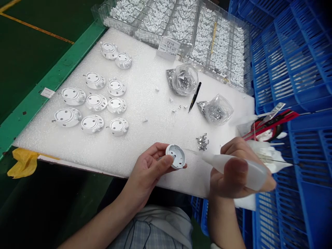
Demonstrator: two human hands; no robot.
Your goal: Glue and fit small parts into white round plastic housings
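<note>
My left hand (149, 167) grips a small round white plastic part (176, 156), tilted with its hollow side toward me. My right hand (233, 169) is closed round a translucent white squeeze bottle (249, 173) whose thin nozzle (197, 154) points left, its tip close to the part. Both hands hover over the near edge of a white foam sheet (145, 138). A small pile of tiny metal pieces (202, 141) lies on the foam just beyond the nozzle.
Several finished round white parts (94, 102) lie in rows at the left of the foam. Two clear bags of metal bits (184, 80) (217, 110) and black tweezers (195, 97) lie mid-sheet. Clear compartment trays (181, 24) stand behind. Blue crates (298, 69) fill the right side.
</note>
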